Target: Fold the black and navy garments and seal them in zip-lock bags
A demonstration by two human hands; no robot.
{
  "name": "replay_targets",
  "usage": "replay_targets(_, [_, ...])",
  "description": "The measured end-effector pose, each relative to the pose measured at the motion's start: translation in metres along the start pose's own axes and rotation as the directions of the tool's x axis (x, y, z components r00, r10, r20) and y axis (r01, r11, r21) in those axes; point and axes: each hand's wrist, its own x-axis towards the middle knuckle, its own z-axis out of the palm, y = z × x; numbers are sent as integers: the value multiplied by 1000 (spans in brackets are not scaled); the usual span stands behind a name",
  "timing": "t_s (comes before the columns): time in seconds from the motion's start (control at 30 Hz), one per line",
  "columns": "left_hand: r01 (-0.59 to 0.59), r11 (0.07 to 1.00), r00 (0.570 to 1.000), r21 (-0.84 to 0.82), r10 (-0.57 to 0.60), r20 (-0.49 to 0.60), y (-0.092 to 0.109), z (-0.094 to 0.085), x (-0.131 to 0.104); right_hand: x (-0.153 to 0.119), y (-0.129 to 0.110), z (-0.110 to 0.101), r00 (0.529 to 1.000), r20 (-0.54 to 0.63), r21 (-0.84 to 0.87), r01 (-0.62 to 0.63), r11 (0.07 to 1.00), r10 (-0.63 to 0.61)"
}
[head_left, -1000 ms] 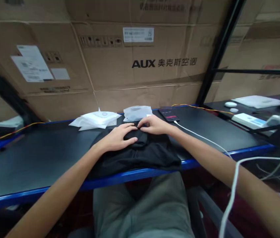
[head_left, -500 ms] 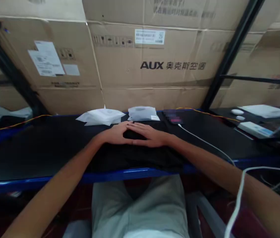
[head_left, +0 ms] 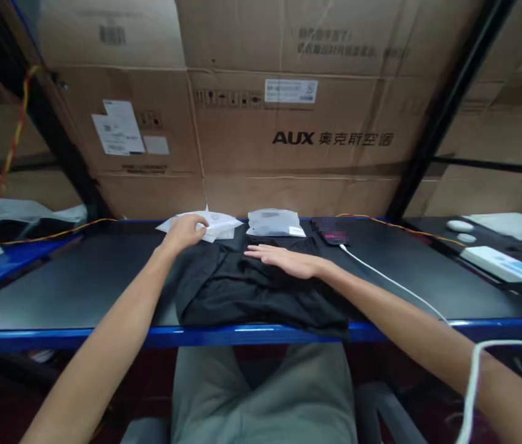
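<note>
A black cloth (head_left: 242, 296) lies spread and wrinkled on the dark shelf top, its near side reaching the blue front edge. My right hand (head_left: 288, 260) rests over its upper part, palm down, fingers stretched toward the left. At the back left, my left hand (head_left: 185, 232) is at a white plastic packet (head_left: 221, 226), with its fingers bent over the packet's left part; whether they grip it cannot be made out. A second whitish packet (head_left: 273, 222) lies just beyond the cloth, touched by neither hand.
Behind the shelf top (head_left: 80, 283) stands a large cardboard box (head_left: 242, 148). A phone (head_left: 332, 234) with a white cable (head_left: 390, 280) lies back right. Black posts rise at both sides. A white power strip (head_left: 496, 262) is at the right.
My hands were together over the cloth and have parted. The left hand moved left and back to the white packet; the right stays over the cloth, uncovering more of it.
</note>
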Motion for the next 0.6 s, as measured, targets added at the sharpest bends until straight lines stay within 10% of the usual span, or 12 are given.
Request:
replay_targets(0.2, [-82,996,997,-43,82,-8,10,12,0,1,14,-9,973,-153,-34,168,985,-172])
replay_targets(0.37, [-105,990,994,-92,102,-34,24,26,2,16,2,-20,974,16,-145,225,964,-225])
replay_targets(0.6, [-86,934,992,-347,46,-121,11,-14,1,38,-9,-37,972,192,-274,185,944,-135])
